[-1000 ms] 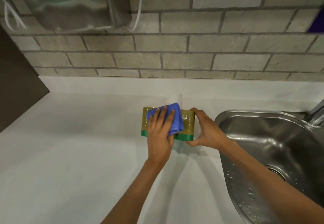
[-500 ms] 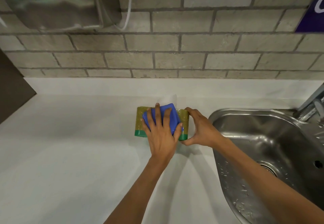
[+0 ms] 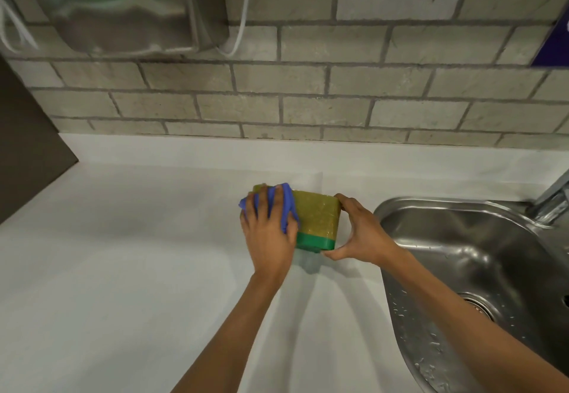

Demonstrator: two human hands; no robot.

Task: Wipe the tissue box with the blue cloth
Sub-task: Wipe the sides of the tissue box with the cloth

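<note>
Two bare hands work on one tissue box (image 3: 317,220) that sits on a pale countertop (image 3: 123,269), just left of a steel sink (image 3: 462,238) and well forward of the grey brick wall (image 3: 338,100). The box is olive-gold on top with a green band along its near edge. The left hand (image 3: 269,238) lies palm down over the box's left end, fingers spread and curled over the blue cloth (image 3: 288,208), which is bunched beneath them and pressed against the top and left corner of the box; folds of cloth poke out between the fingers and past the left edge. The right hand (image 3: 361,232) is partly closed around the box's right end, fingers reaching over the far right corner and thumb set at the near right corner by the green band, pinning the box in place. Water beads the sink's inner wall, and a tap (image 3: 554,198) slants in at the right edge. A shiny metal dispenser (image 3: 123,8) hangs on the wall at upper left, with a white cord (image 3: 243,8) looping beside it.
</note>
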